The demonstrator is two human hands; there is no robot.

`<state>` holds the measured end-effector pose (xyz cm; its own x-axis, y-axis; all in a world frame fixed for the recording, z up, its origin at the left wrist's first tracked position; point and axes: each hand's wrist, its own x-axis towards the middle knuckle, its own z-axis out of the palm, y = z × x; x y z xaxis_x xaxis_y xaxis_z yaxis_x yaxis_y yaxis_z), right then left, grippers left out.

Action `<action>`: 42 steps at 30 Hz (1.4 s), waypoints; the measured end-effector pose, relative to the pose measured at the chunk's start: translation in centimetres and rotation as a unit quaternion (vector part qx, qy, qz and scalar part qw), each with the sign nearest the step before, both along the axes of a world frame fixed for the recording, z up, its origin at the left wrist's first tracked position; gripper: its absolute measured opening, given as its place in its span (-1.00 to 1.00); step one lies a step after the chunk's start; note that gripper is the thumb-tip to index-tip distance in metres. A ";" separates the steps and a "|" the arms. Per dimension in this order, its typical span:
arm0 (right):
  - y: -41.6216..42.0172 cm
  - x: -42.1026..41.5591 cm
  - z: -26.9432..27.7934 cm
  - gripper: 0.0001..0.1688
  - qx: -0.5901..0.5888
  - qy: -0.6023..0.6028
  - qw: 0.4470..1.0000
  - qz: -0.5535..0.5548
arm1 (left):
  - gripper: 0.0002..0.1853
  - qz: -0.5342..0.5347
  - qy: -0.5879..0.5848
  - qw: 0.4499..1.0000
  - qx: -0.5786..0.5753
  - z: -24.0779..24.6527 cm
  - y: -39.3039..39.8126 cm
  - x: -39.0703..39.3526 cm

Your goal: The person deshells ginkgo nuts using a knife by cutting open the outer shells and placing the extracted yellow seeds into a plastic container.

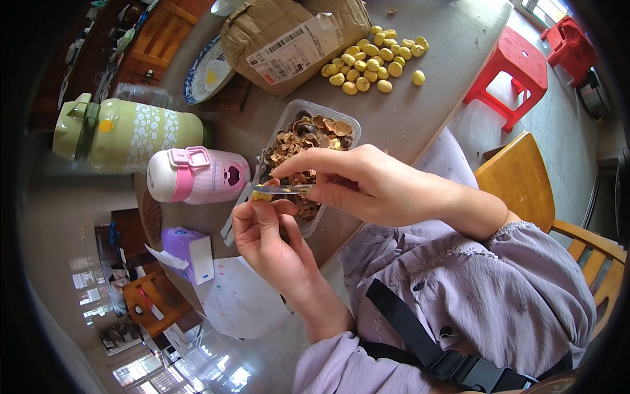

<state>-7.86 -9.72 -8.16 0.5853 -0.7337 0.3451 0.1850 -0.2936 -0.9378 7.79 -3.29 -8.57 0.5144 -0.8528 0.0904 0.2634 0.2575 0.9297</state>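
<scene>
My left hand (275,236) pinches a yellow peeled chestnut (262,194) between thumb and fingers. My right hand (359,182) grips a small knife (290,189), its blade against the nut; the handle is mostly hidden in the fingers. Behind and below both hands, a clear plastic container (357,123) holds brown chestnut shells and skins (300,147). On the table, beyond the container, lies a loose group of yellow peeled chestnuts (371,61), with one chestnut (418,78) a little apart.
A cardboard box (305,29) stands by the chestnuts, near a blue-rimmed plate (189,81). A green bottle (147,133), a pink-and-white bottle (216,177), a purple tissue pack (177,246) and a white sheet (241,300) are on the table. Red stools (521,64) and a wooden chair (521,182) stand beside it.
</scene>
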 end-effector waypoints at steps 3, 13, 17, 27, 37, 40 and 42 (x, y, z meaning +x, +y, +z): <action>-0.1 -0.1 -0.1 -0.71 -0.007 -0.015 1.000 -0.022 | -0.87 0.013 -0.024 1.000 0.001 0.3 -0.2 -0.3; -0.9 0.0 0.0 -0.56 -0.032 0.007 0.999 -0.043 | -0.78 0.034 -0.076 0.995 0.058 1.2 -0.9 -1.3; -1.4 0.6 0.3 -0.51 -0.104 0.017 0.994 -0.030 | -0.76 -0.014 -0.066 0.994 0.085 0.8 -1.5 -1.6; -2.8 -0.9 0.9 -0.67 -0.116 0.085 0.989 -0.027 | -0.64 -0.146 -0.095 0.976 0.134 2.3 -2.2 -2.2; -8.1 -4.6 -0.4 -0.68 -0.190 0.229 0.907 -0.298 | -0.70 -0.144 0.252 0.953 0.084 3.1 -1.8 2.2; -9.6 -4.8 -2.8 -0.58 -0.222 0.246 0.877 -0.347 | -0.74 -0.190 0.366 0.905 0.100 3.4 -1.3 3.2; -9.0 -4.5 -2.9 -0.56 -0.211 0.243 0.877 -0.356 | -0.72 -0.179 0.383 0.901 0.097 3.7 -0.8 3.3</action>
